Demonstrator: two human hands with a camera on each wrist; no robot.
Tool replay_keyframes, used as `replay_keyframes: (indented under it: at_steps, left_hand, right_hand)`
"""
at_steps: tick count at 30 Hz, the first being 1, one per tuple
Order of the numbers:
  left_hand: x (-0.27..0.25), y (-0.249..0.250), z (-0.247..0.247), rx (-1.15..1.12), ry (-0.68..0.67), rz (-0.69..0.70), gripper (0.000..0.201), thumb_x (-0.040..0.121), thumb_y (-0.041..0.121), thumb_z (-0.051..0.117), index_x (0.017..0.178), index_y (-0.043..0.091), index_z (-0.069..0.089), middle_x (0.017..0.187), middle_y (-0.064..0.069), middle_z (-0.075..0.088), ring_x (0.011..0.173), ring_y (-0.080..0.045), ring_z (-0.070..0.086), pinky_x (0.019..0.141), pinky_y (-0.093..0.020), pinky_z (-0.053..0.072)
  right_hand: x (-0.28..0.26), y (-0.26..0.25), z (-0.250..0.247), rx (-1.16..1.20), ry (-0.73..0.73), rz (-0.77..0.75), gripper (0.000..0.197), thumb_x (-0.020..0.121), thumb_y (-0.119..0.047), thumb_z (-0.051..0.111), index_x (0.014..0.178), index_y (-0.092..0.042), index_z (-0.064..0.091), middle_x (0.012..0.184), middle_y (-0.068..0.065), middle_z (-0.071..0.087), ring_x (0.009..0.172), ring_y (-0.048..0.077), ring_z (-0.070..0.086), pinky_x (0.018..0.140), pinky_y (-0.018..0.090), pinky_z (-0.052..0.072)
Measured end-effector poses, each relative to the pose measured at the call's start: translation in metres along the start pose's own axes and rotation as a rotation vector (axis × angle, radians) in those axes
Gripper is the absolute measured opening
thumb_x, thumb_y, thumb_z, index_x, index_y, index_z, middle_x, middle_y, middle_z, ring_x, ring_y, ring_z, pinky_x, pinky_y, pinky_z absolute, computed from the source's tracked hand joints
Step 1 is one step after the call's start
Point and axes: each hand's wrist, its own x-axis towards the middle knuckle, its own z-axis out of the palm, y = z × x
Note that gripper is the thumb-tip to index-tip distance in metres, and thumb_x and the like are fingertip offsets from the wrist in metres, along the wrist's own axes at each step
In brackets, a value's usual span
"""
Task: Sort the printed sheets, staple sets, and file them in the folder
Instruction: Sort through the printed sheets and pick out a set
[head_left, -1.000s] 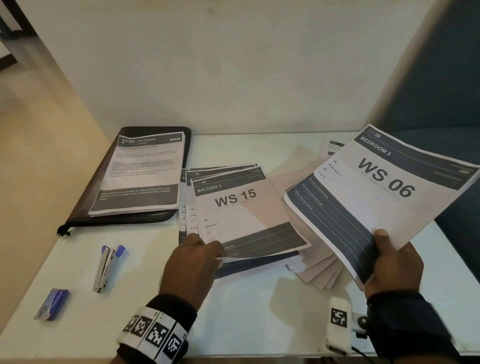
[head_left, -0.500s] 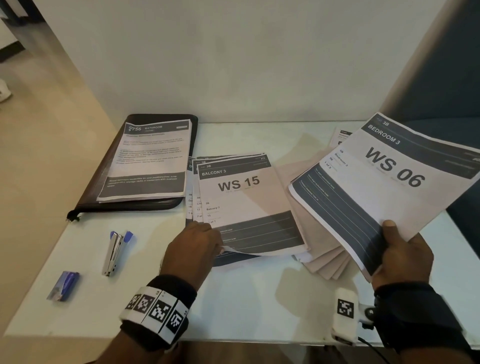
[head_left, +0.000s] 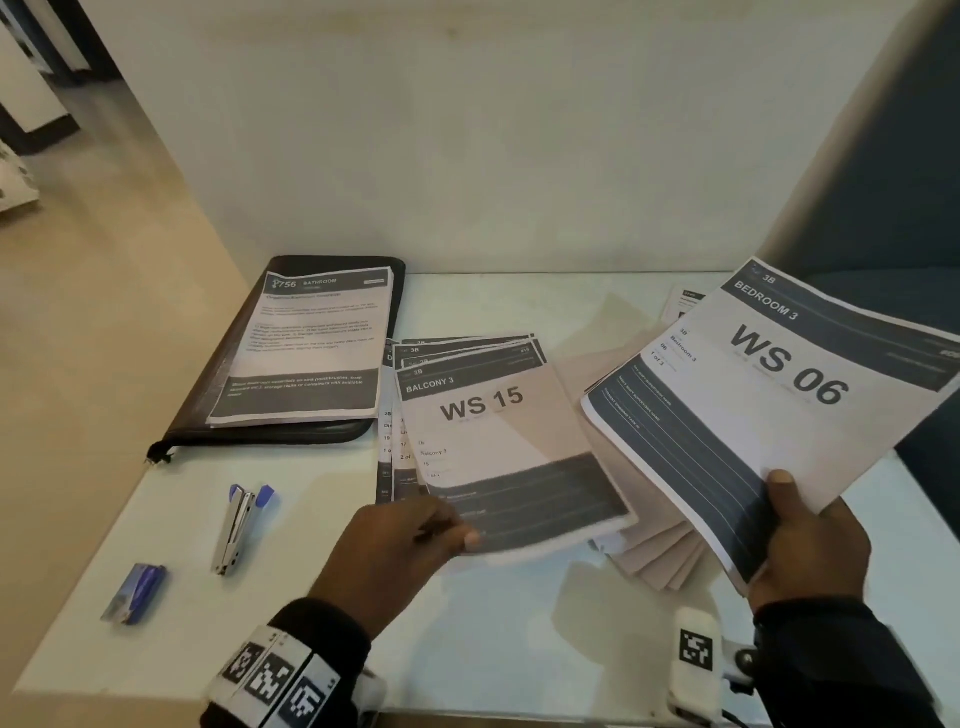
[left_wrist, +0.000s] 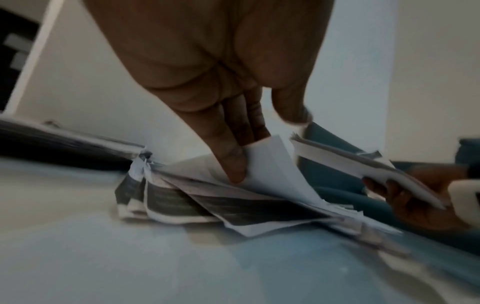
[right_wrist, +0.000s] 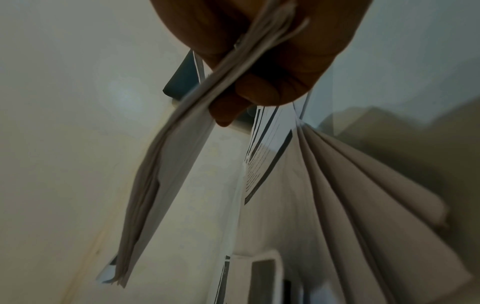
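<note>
The top sheet marked WS 15 (head_left: 498, 431) lies on a fanned pile at the table's middle. My left hand (head_left: 457, 535) pinches its near edge, thumb on top. The left wrist view shows the fingers (left_wrist: 233, 164) under the lifted sheet edge (left_wrist: 275, 164). My right hand (head_left: 810, 545) grips a stack topped by the WS 06 sheet (head_left: 769, 395), held tilted above the table at the right. In the right wrist view that stack (right_wrist: 168, 164) is clamped between thumb and fingers. The black folder (head_left: 285, 434) lies shut at the back left, with a Bathroom sheet (head_left: 311, 343) on it.
A silver and blue stapler (head_left: 239, 525) lies left of my left hand. A small blue staple box (head_left: 135, 592) sits near the front left corner. Several face-down sheets (head_left: 660, 561) fan out under the right-hand stack. The white table (head_left: 519, 649) ends at a wall behind.
My left hand has slid right along the near edge of the WS 15 sheet and raised that edge. The right hand still holds the WS 06 stack in about the same place.
</note>
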Motion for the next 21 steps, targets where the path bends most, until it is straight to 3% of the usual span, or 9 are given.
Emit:
replay_keyframes:
  at_steps: [2,4,6,8,10,14,16,19,21]
  left_hand:
    - [-0.007,0.000,0.002,-0.095,0.048,-0.032,0.023,0.083,0.051,0.060,0.078,0.029,0.068,0.079,0.020,0.069,0.082,0.004,0.062,0.071,-0.011,0.047]
    - [-0.013,-0.001,0.008,-0.174,0.067,-0.103,0.010,0.082,0.028,0.071,0.083,0.035,0.064,0.087,0.022,0.067,0.083,0.001,0.063,0.073,-0.016,0.052]
    - [-0.019,-0.001,0.017,-0.253,0.033,-0.160,0.046,0.079,0.007,0.074,0.096,0.046,0.056,0.106,0.027,0.058,0.089,-0.001,0.061,0.069,-0.016,0.055]
    - [-0.022,0.005,0.025,-0.346,-0.029,-0.201,0.064,0.079,0.005,0.075,0.115,0.048,0.045,0.120,0.025,0.048,0.095,-0.006,0.059,0.067,-0.014,0.055]
    - [-0.022,0.009,0.032,-0.456,-0.070,-0.244,0.073,0.079,0.009,0.076,0.126,0.046,0.035,0.122,0.023,0.047,0.096,-0.011,0.061,0.067,-0.017,0.056]
    - [-0.013,0.011,0.041,-0.603,-0.039,-0.272,0.077,0.080,0.004,0.074,0.122,0.052,0.030,0.120,0.025,0.050,0.091,-0.012,0.065,0.067,-0.021,0.056]
    - [-0.009,0.011,0.043,-0.643,-0.075,-0.262,0.080,0.078,0.000,0.073,0.122,0.052,0.032,0.121,0.026,0.052,0.097,-0.017,0.065,0.075,-0.027,0.058]
    - [-0.005,0.010,0.045,-0.744,-0.154,-0.291,0.065,0.081,-0.007,0.064,0.121,0.042,0.047,0.120,0.012,0.064,0.107,-0.018,0.064,0.090,-0.039,0.056]
    - [-0.002,0.010,0.045,-0.825,-0.146,-0.340,0.049,0.088,-0.005,0.054,0.119,0.033,0.056,0.117,0.006,0.068,0.104,-0.019,0.065,0.090,-0.043,0.055]
  right_hand:
    - [0.000,-0.003,0.000,0.008,0.002,-0.001,0.034,0.092,-0.024,0.061,0.120,-0.004,0.062,0.116,0.010,0.066,0.106,0.029,0.061,0.089,0.034,0.048]
    - [-0.001,-0.005,0.000,0.022,-0.008,0.007,0.034,0.093,-0.022,0.061,0.121,-0.004,0.061,0.118,0.011,0.066,0.106,0.029,0.061,0.088,0.032,0.049]
    - [0.000,-0.003,-0.003,0.011,-0.031,0.020,0.033,0.093,-0.021,0.060,0.122,-0.005,0.059,0.118,0.011,0.064,0.105,0.029,0.059,0.091,0.037,0.048]
    - [0.003,0.001,-0.005,-0.024,-0.076,0.035,0.031,0.094,-0.021,0.060,0.122,-0.008,0.058,0.116,0.009,0.062,0.105,0.029,0.057,0.094,0.040,0.046]
    - [0.004,0.005,-0.005,-0.091,-0.127,0.045,0.033,0.093,-0.023,0.061,0.123,-0.009,0.058,0.118,0.009,0.062,0.108,0.030,0.055,0.098,0.044,0.044]
    - [0.001,0.014,-0.001,-0.210,-0.260,0.056,0.029,0.094,-0.017,0.058,0.120,-0.004,0.058,0.114,0.012,0.062,0.102,0.029,0.056,0.091,0.041,0.044]
    - [-0.001,0.016,0.001,-0.293,-0.301,0.034,0.029,0.095,-0.021,0.057,0.120,-0.006,0.058,0.114,0.013,0.063,0.103,0.031,0.056,0.093,0.044,0.046]
    - [-0.004,0.016,0.002,-0.328,-0.327,0.025,0.028,0.096,-0.025,0.056,0.119,-0.008,0.058,0.112,0.011,0.063,0.103,0.031,0.057,0.095,0.045,0.047]
    - [-0.008,0.014,0.005,-0.325,-0.368,0.026,0.025,0.096,-0.024,0.056,0.116,-0.009,0.060,0.109,0.009,0.065,0.099,0.028,0.059,0.090,0.041,0.047]
